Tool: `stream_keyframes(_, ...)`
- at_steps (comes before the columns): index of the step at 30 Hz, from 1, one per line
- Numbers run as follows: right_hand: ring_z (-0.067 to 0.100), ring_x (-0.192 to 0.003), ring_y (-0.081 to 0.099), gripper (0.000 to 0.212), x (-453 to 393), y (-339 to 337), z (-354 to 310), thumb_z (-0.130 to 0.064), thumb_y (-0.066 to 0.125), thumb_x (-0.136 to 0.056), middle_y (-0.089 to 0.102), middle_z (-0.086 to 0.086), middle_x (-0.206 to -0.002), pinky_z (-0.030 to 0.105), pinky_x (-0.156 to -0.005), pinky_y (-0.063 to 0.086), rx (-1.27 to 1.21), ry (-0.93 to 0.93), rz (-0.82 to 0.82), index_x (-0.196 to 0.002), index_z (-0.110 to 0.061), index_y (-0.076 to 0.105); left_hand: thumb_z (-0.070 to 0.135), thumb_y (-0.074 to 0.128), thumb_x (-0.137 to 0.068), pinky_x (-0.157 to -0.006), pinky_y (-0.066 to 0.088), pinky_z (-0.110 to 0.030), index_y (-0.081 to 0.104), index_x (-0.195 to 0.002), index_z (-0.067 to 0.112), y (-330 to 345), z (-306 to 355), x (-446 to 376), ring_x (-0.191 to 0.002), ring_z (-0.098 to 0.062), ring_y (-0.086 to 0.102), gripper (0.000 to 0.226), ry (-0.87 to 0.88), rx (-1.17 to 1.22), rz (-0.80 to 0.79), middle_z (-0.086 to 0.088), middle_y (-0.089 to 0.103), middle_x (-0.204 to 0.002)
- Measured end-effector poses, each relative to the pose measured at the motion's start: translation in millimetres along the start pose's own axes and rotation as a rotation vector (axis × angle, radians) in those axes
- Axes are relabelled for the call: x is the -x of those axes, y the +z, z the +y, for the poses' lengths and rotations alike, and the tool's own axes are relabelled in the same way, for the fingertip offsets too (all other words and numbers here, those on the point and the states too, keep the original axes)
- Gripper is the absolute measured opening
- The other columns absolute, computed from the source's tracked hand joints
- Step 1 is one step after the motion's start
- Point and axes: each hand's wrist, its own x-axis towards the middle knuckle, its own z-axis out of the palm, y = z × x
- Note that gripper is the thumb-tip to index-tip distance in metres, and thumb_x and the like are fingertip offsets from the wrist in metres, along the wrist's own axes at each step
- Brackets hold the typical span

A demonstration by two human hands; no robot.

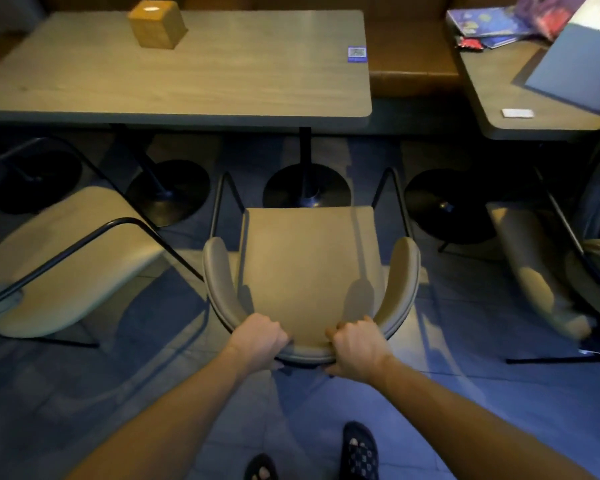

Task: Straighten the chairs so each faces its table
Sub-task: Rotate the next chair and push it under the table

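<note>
A beige padded chair with a curved backrest and black metal legs stands in front of me, its seat pointing at the grey wooden table. My left hand and my right hand both grip the top of its backrest, side by side. The chair's front edge sits short of the table's edge, near the black round table base. A second beige chair stands to the left, turned at an angle. A third beige chair is at the right, by another table.
An orange-brown box stands on the near table, and a small blue sticker sits at its right corner. Books and a blue board lie on the right table. A brown bench runs behind. My feet stand on the tiled floor.
</note>
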Motion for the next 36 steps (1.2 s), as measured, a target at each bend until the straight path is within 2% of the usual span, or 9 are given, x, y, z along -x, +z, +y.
stream_keyframes(9, 0.030, -0.092, 0.067, 0.056, -34, -10, 37, -0.070, 0.052, -0.085, 0.070, 0.006, -0.103, 0.033, -0.071, 0.046, 0.055, -0.021, 0.107, -0.110, -0.021, 0.060, 0.055, 0.064, -0.087, -0.065, 0.038, -0.034, 0.059, -0.119, 0.021, -6, -33, -27, -0.097, -0.029, 0.066, 0.047, -0.048, -0.003, 0.051, -0.004, 0.068, -0.109)
stream_keyframes(19, 0.027, -0.090, 0.065, 0.059, -82, -38, 74, -0.074, 0.050, -0.083, 0.069, 0.004, -0.102, 0.033, -0.070, 0.048, 0.070, 0.013, 0.147, -0.107, -0.021, 0.058, 0.055, 0.065, -0.086, -0.067, 0.043, -0.035, 0.058, -0.117, 0.022, -26, -70, -69, -0.097, -0.026, 0.066, 0.046, -0.151, 0.029, 0.069, -0.003, 0.067, -0.108)
stream_keyframes(21, 0.026, -0.090, 0.065, 0.060, -85, -40, 75, -0.075, 0.051, -0.082, 0.068, 0.004, -0.103, 0.035, -0.072, 0.050, 0.062, 0.014, 0.136, -0.108, -0.021, 0.057, 0.053, 0.067, -0.085, -0.073, 0.049, -0.036, 0.055, -0.120, 0.021, -24, -70, -72, -0.101, -0.026, 0.062, 0.050, -0.175, 0.083, 0.081, -0.003, 0.065, -0.111)
stream_keyframes(23, 0.026, -0.096, 0.062, 0.067, -85, -41, 73, -0.076, 0.054, -0.079, 0.066, 0.004, -0.109, 0.037, -0.079, 0.050, 0.033, 0.009, 0.133, -0.115, -0.020, 0.054, 0.057, 0.070, -0.079, -0.091, 0.048, -0.042, 0.047, -0.132, 0.020, -20, -69, -68, -0.118, -0.028, 0.050, 0.068, -0.203, 0.140, 0.125, -0.008, 0.056, -0.130)
stream_keyframes(25, 0.028, -0.109, 0.055, 0.084, -83, -43, 67, -0.083, 0.051, -0.072, 0.060, 0.007, -0.122, 0.042, -0.089, 0.046, 0.019, -0.011, 0.173, -0.128, -0.019, 0.047, 0.068, 0.067, -0.072, -0.112, 0.031, -0.048, 0.028, -0.149, 0.020, -16, -70, -56, -0.140, -0.036, 0.026, 0.099, -0.258, 0.139, 0.209, -0.015, 0.029, -0.155)
stream_keyframes(26, 0.029, -0.116, 0.051, 0.093, -83, -47, 63, -0.086, 0.047, -0.070, 0.056, 0.008, -0.130, 0.044, -0.094, 0.043, 0.033, -0.020, 0.197, -0.134, -0.018, 0.043, 0.074, 0.064, -0.070, -0.117, 0.021, -0.050, 0.016, -0.154, 0.020, -16, -71, -47, -0.146, -0.038, 0.013, 0.111, -0.289, 0.129, 0.246, -0.016, 0.014, -0.161)
stream_keyframes(28, 0.032, -0.128, 0.040, 0.105, -83, -62, 52, -0.089, 0.044, -0.069, 0.045, 0.012, -0.144, 0.048, -0.101, 0.037, 0.071, -0.023, 0.243, -0.144, -0.016, 0.034, 0.081, 0.056, -0.069, -0.119, 0.011, -0.052, -0.002, -0.157, 0.022, -18, -79, -27, -0.149, -0.039, -0.001, 0.121, -0.336, 0.115, 0.306, -0.015, -0.002, -0.164)
stream_keyframes(30, 0.035, -0.138, 0.030, 0.111, -82, -86, 37, -0.089, 0.043, -0.069, 0.033, 0.016, -0.155, 0.051, -0.109, 0.031, 0.106, -0.028, 0.278, -0.151, -0.015, 0.024, 0.086, 0.050, -0.069, -0.119, 0.006, -0.053, -0.011, -0.156, 0.022, -23, -92, -6, -0.149, -0.039, -0.008, 0.124, -0.377, 0.111, 0.337, -0.015, -0.008, -0.164)
stream_keyframes(36, 0.035, -0.150, 0.004, 0.113, -80, -169, -25, -0.087, 0.036, -0.075, 0.006, 0.017, -0.164, 0.057, -0.118, 0.005, 0.200, -0.063, 0.337, -0.156, -0.017, 0.001, 0.092, 0.032, -0.070, -0.118, 0.000, -0.056, -0.014, -0.155, 0.021, -30, -147, 76, -0.149, -0.039, -0.012, 0.121, -0.485, 0.063, 0.437, -0.018, -0.011, -0.164)
